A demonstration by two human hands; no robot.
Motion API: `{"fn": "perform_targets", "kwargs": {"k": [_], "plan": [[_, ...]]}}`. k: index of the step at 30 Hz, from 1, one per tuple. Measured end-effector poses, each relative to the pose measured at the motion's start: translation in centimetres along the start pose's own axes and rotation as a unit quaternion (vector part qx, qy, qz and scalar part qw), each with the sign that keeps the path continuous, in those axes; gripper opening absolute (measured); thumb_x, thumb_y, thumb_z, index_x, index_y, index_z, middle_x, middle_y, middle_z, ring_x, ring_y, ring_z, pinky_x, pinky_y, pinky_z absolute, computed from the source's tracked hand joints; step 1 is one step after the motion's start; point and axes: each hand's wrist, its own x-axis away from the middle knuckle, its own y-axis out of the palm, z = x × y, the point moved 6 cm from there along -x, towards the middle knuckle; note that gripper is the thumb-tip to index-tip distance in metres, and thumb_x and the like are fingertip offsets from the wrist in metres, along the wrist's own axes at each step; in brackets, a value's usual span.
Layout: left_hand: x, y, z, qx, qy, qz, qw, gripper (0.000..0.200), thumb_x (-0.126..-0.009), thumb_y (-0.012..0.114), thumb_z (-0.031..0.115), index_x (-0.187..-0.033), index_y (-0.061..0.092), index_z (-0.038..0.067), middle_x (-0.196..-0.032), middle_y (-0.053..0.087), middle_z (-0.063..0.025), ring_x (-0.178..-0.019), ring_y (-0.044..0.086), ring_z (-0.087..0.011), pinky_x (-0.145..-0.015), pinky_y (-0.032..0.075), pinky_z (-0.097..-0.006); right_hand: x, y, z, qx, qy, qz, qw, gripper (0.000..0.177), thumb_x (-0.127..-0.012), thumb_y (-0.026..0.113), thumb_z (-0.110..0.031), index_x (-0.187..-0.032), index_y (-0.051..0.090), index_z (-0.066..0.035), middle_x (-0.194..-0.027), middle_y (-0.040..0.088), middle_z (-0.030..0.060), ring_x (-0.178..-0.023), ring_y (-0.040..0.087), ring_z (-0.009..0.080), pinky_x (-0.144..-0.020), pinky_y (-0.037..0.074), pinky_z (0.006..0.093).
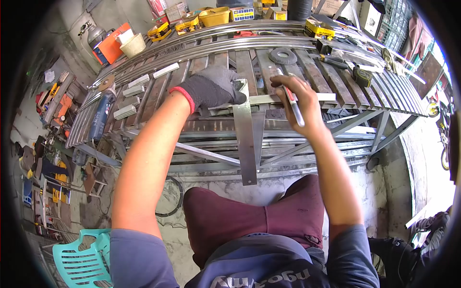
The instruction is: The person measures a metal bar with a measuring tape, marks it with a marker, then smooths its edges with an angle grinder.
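My left hand [211, 89], in a dark grey glove with a red cuff, closes on the near end of a flat metal piece [246, 144]. It looks like the arm of a steel square, with a small hole at its lower end, and hangs over the table's front edge towards me. A pale narrow metal bar [317, 97] lies crosswise along that edge, running to the right from beside the glove. My bare right hand [300, 98] is closed round a white and red marker [294, 105], above the bar. The glove hides part of the bar's left side.
The slatted steel table [201, 62] carries long metal tubes [211, 44], cut pieces [137, 90], a grinding disc [283, 56] and a tape measure [361, 76]. Yellow boxes [187, 26] line the back. A blue cylinder [101, 117] leans at left; a turquoise chair [84, 259] stands lower left.
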Motion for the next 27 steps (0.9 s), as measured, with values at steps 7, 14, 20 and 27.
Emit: {"fn": "perform_targets", "kwargs": {"k": [7,14,20,27], "plan": [[5.5,0.0,-1.7,0.187,0.003,0.055,0.981,0.026,-0.093,0.087,0.021,-0.114,0.083,0.006,-0.099,0.080,-0.0168,-0.091,0.079,-0.0276,-0.081,0.061,-0.0403,-0.6,1.3,3.1,0.090,0.007,-0.100,0.991,0.035,-0.101,0.084,-0.038,-0.120,0.073,-0.011,-0.118,0.076,0.0130,-0.120,0.069,0.0393,-0.108,0.052,0.0495],[17.0,-1.4,-0.5,0.097,0.047,0.137,0.985,0.022,-0.085,0.091,0.017,-0.102,0.082,0.008,-0.102,0.080,-0.0114,-0.094,0.076,-0.0335,-0.087,0.058,-0.0451,-0.3,2.3,2.9,0.176,0.024,-0.199,0.964,0.023,-0.112,0.060,-0.017,-0.135,0.062,-0.014,-0.126,0.067,0.0130,-0.137,0.059,0.0371,-0.122,0.045,0.0531],[26.4,-6.8,3.5,0.093,0.133,0.294,0.942,0.030,-0.081,0.092,0.013,-0.106,0.081,0.000,-0.112,0.083,-0.0167,-0.098,0.080,-0.0328,-0.088,0.060,-0.0431,-0.9,2.0,3.7,0.113,0.051,-0.164,0.979,0.035,-0.112,0.069,-0.028,-0.136,0.055,-0.006,-0.131,0.069,0.0209,-0.133,0.061,0.0454,-0.113,0.050,0.0552],[27.8,-8.5,4.8,0.071,0.101,0.580,0.805,0.032,-0.093,0.084,-0.002,-0.124,0.080,-0.001,-0.125,0.082,-0.0171,-0.104,0.079,-0.0296,-0.093,0.061,-0.0418,-3.0,0.3,4.5,0.207,-0.018,-0.164,0.964,0.058,-0.105,0.078,-0.046,-0.140,0.056,-0.005,-0.120,0.077,0.0224,-0.128,0.067,0.0499,-0.113,0.044,0.0641]]}}
